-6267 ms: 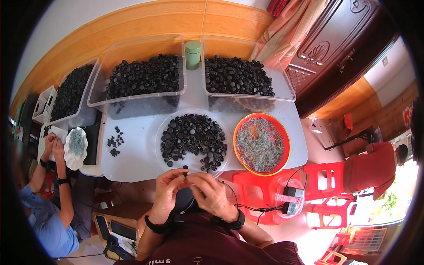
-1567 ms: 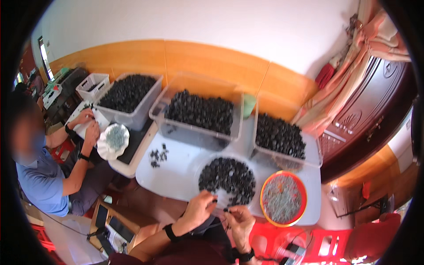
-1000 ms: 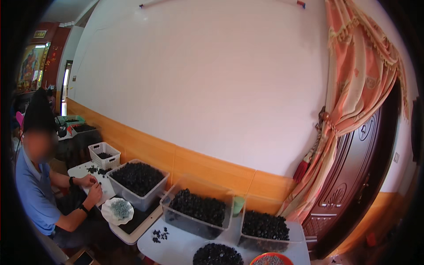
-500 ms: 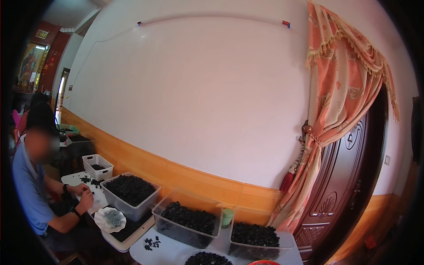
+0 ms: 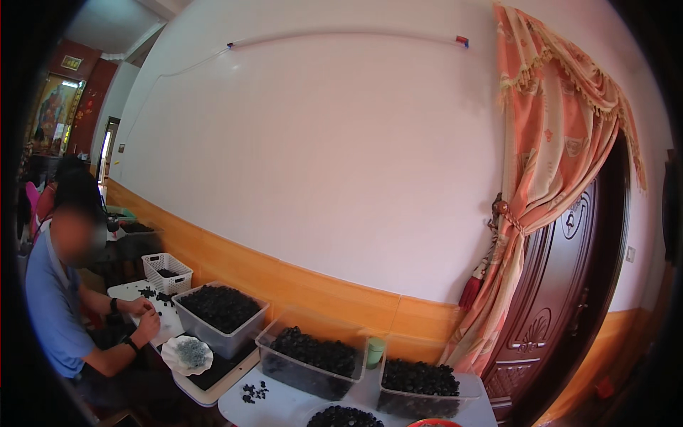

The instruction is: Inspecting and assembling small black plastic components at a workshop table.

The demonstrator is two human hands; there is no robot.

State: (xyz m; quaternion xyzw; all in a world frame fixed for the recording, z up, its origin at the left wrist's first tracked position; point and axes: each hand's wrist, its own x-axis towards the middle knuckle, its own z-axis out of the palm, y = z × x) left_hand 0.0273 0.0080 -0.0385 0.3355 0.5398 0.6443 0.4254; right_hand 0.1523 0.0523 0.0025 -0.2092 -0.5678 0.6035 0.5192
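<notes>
Both of the wearer's own hands are out of view, so whether they are apart, together or closed on anything cannot be told. The nearest work lies on a pale, smooth-topped bench (image 5: 281, 409) around a green cylindrical canister (image 5: 375, 352). Small black rounded pieces (image 5: 313, 349) are heaped in a clear rectangular plastic tub (image 5: 299, 378) left of the canister, and more fill a similar clear plastic tub (image 5: 416, 404) to its right. Below the canister, a dense mound of black pieces (image 5: 345, 418) and a red, round-rimmed bowl (image 5: 434, 423) are cut off by the lower edge. Farther left of the canister, a small loose cluster of black pieces (image 5: 254, 391) sits apart. Judging by the heaps, much remains; whether that cluster is finished is too small to tell. Well left, a blue-shirted co-worker's hands (image 5: 146, 314) are close together.
</notes>
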